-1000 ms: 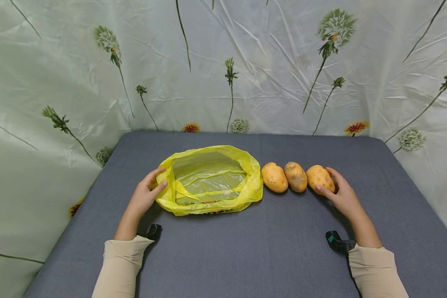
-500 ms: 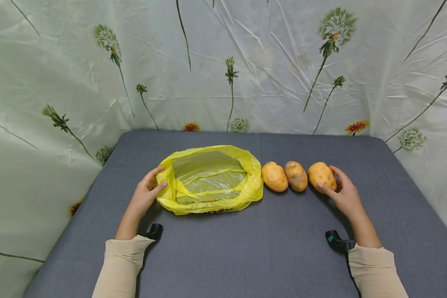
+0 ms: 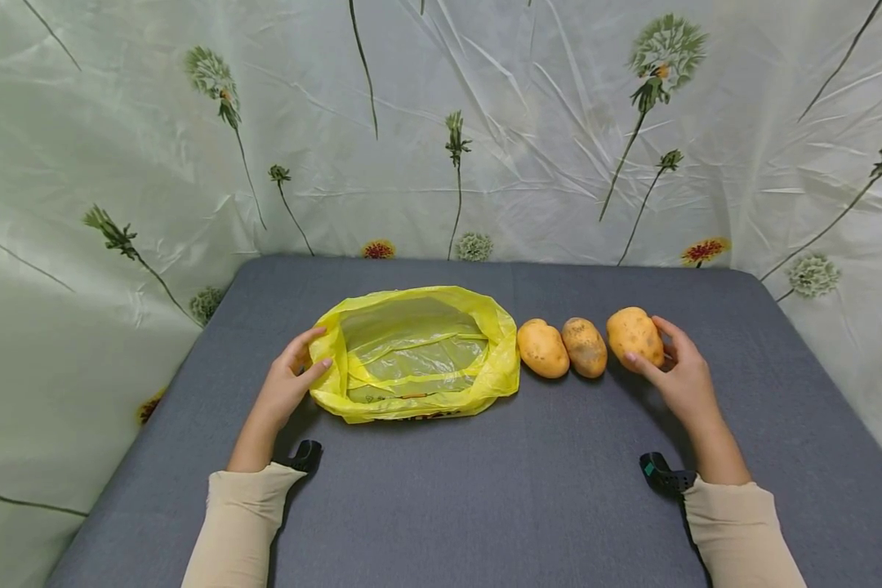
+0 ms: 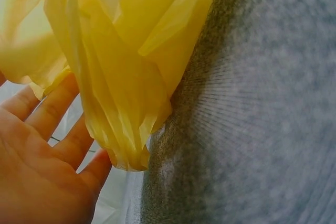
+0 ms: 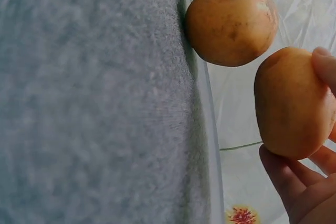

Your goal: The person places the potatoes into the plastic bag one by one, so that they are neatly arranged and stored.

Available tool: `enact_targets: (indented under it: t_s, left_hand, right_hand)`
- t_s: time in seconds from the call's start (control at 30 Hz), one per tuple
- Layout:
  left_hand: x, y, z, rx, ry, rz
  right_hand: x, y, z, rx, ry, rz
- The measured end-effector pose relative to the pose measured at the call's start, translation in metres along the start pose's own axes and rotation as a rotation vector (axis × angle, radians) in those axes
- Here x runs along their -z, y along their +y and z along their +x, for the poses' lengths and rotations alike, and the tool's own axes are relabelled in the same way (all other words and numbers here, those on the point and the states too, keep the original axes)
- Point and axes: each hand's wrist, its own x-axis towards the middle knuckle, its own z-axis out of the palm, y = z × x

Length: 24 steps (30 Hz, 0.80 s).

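Observation:
A yellow plastic bag (image 3: 496,376) stands on the grey cloth surface, its mouth spread wide and facing up. My left hand (image 3: 285,388) holds the bag's left rim between thumb and fingers; in the left wrist view, folds of yellow plastic (image 4: 121,77) cover some fingertips. To the right, my right hand (image 3: 683,382) grips a potato (image 3: 634,336) by its right side, raised a little off the cloth. Two more potatoes lie side by side next to the bag: a smooth one (image 3: 542,349) and a browner one (image 3: 584,348). In the right wrist view, the held potato (image 5: 291,103) hangs apart from them.
The grey cloth-covered table (image 3: 441,506) reaches back to a pale curtain (image 3: 412,163) printed with dandelions and flowers. Black wrist devices sit at both cuffs, the left one (image 3: 305,457) and the right one (image 3: 661,474).
My right hand has moved the rightmost potato away from the middle one and lifted it off the cloth. My left hand and the bag have stayed put.

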Motion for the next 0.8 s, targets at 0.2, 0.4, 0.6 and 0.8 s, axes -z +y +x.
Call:
enact_targets:
  t_s: [0.2, 0.4, 0.6, 0.8]
  left_hand:
    - [0.0, 0.001, 0.0, 0.001, 0.0, -0.001]
    - [0.0, 0.0, 0.001, -0.022, 0.001, -0.007]
    - [0.0, 0.001, 0.0, -0.022, -0.004, -0.002]
    - [0.0, -0.001, 0.0, -0.026, -0.004, -0.006]
  right_hand:
    - [-0.002, -0.01, 0.004, 0.035, 0.01, 0.004]
    - [-0.003, -0.02, 0.008, 0.056, 0.02, 0.03]
    - [-0.009, -0.034, 0.013, 0.107, 0.012, 0.056]
    - [-0.014, -0.071, 0.011, 0.155, -0.013, 0.075]
